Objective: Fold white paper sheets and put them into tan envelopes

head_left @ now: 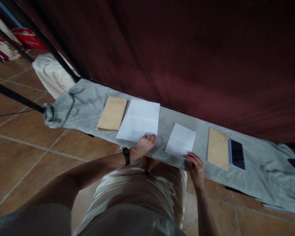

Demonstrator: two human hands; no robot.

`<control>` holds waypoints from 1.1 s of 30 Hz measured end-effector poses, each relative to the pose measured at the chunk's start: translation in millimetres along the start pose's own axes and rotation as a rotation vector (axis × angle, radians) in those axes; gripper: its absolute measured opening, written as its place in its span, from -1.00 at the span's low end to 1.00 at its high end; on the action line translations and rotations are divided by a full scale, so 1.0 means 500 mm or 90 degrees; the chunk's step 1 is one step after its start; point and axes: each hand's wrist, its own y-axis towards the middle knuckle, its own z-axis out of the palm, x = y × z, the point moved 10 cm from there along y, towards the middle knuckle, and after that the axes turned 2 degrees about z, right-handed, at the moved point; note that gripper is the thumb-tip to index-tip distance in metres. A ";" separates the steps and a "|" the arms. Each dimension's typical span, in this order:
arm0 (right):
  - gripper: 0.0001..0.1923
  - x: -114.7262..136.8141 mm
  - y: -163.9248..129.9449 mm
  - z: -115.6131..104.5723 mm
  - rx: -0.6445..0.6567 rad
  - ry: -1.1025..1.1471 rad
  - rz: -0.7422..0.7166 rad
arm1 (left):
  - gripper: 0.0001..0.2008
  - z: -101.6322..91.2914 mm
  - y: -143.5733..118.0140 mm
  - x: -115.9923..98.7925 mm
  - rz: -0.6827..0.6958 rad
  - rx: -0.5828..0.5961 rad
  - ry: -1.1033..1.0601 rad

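Two sheets: flat white paper, one large (139, 120), one small and folded (180, 140)
Worktop (260, 173): gray fuzzy cloth cover
Left hand (144, 144): fingers together, pressing the large sheet's near edge
Right hand (195, 167): fingertips touching the small sheet's near corner (grip unclear)
Envelopes: tan, rectangular, far left (112, 113) and right (218, 148)

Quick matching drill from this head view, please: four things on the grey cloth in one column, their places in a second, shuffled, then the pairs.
1. large white sheet
2. small folded white sheet
3. phone
4. left brown envelope

A. at the right hand
B. partly under the large sheet
C. beside the right brown envelope
D. under the left hand

Pairs: 1-D, 2-A, 3-C, 4-B
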 end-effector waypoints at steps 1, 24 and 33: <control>-0.75 0.000 -0.001 0.000 -0.002 0.000 -0.002 | -0.51 -0.001 -0.002 0.001 0.001 -0.002 -0.001; -0.74 0.009 -0.003 0.001 0.000 -0.014 -0.013 | -0.49 0.023 -0.018 -0.032 0.015 -0.010 -0.012; -0.76 0.011 -0.005 -0.001 -0.001 -0.011 -0.011 | -0.47 0.012 -0.016 -0.050 0.041 0.001 -0.002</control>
